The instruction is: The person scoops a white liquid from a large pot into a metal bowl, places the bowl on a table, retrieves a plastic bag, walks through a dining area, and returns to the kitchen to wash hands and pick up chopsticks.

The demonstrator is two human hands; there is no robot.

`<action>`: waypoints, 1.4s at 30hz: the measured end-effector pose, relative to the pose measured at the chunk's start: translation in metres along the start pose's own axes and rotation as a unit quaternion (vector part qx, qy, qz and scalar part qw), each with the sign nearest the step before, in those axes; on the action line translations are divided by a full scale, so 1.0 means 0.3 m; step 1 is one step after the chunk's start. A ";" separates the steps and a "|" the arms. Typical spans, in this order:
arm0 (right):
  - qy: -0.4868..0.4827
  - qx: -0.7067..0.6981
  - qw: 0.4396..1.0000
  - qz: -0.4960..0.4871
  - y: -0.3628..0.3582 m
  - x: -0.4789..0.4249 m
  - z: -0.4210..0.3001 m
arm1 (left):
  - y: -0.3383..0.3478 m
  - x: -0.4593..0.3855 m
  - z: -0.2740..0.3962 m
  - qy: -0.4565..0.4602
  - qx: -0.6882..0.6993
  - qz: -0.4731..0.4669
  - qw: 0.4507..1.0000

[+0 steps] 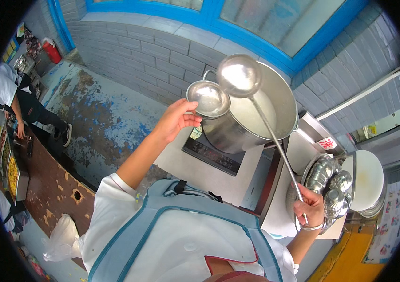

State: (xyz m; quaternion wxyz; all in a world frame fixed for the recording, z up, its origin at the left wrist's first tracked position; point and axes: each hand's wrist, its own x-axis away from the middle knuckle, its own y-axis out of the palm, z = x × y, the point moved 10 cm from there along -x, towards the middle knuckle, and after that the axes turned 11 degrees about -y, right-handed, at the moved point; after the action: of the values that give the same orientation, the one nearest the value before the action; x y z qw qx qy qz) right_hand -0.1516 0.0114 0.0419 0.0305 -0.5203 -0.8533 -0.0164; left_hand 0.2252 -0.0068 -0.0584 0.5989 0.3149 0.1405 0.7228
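Observation:
My left hand (pixel 179 120) pinches the rim of a small metal bowl (pixel 208 98), held level beside the near left rim of a large stainless steel stockpot (pixel 221 135). Pale, whitish liquid (pixel 252 114) lies in the pot. In my right hand (pixel 309 206) is the long handle of a metal ladle (pixel 239 75). The ladle's head is above the pot, up and right of the bowl, and looks shiny. Whether either vessel holds liquid I cannot tell. The pot stands on a black induction cooker (pixel 214 155) with a touch panel.
Right of the pot, a container holds stacked metal bowls (pixel 334 197), with a white round lid or plate (pixel 369 179) behind. At left, a worn brown table (pixel 51 176) bears food trays (pixel 18 179) and a plastic bag (pixel 62 236). Another person (pixel 27 98) stands beyond it. A brick wall (pixel 133 46) rises behind.

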 end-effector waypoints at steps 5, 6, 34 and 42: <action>0.010 -0.066 0.997 0.047 -0.075 -0.094 0.112 | 0.056 0.116 0.041 0.002 -0.021 -0.037 0.999; 0.015 -0.033 0.997 0.068 -0.095 -0.118 0.145 | 0.078 0.159 0.054 -0.003 -0.025 -0.046 0.999; 0.082 0.059 0.993 0.069 -0.050 -0.342 0.377 | 0.147 0.578 0.036 -0.159 0.075 -0.058 0.983; 0.096 0.060 0.991 0.067 -0.040 -0.342 0.367 | 0.103 0.557 0.115 -0.030 -0.011 0.010 0.999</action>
State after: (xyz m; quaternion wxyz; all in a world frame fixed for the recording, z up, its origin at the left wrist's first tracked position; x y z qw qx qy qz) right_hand -0.1192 -0.0786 -0.0749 0.1449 -0.5694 -0.8091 -0.0132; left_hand 0.2086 0.1391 0.0338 0.5993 0.3311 0.1112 0.7203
